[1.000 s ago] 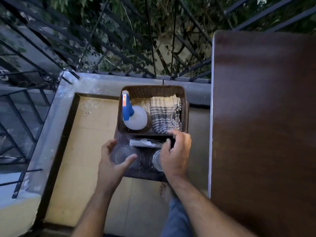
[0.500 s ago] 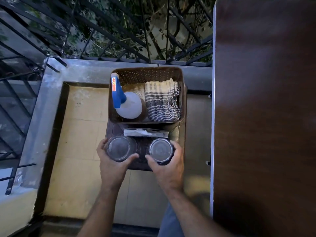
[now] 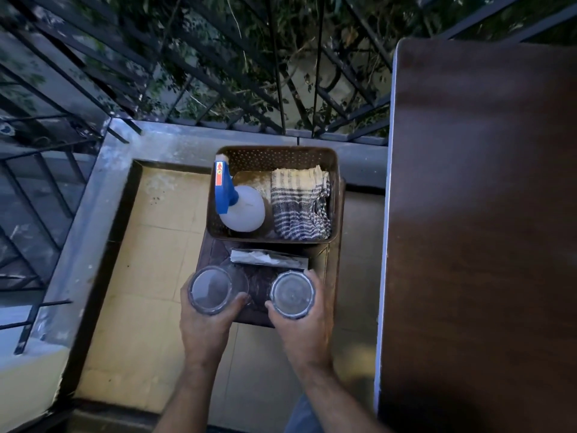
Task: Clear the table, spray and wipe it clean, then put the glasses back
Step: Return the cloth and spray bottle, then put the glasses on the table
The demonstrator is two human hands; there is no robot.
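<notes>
Since the table (image 3: pixel 480 214) looks bare and the spray bottle (image 3: pixel 242 207) and striped cloth (image 3: pixel 299 207) sit in the basket (image 3: pixel 274 154), I'd guess wiping is done and we're on the last bit. Left hand (image 3: pixel 206 320) is wrapped around 1 glass (image 3: pixel 210 290), right hand (image 3: pixel 301 323) around the other glass (image 3: pixel 292 293), both over the near edge of the low stool (image 3: pixel 331 260), left of the table. Still left: setting the 2 glasses back on it.

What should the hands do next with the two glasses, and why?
Probably carry both glasses right and set them on the table. The left hand grips one glass, the right hand grips the other glass, and the tabletop looks bare.
</notes>
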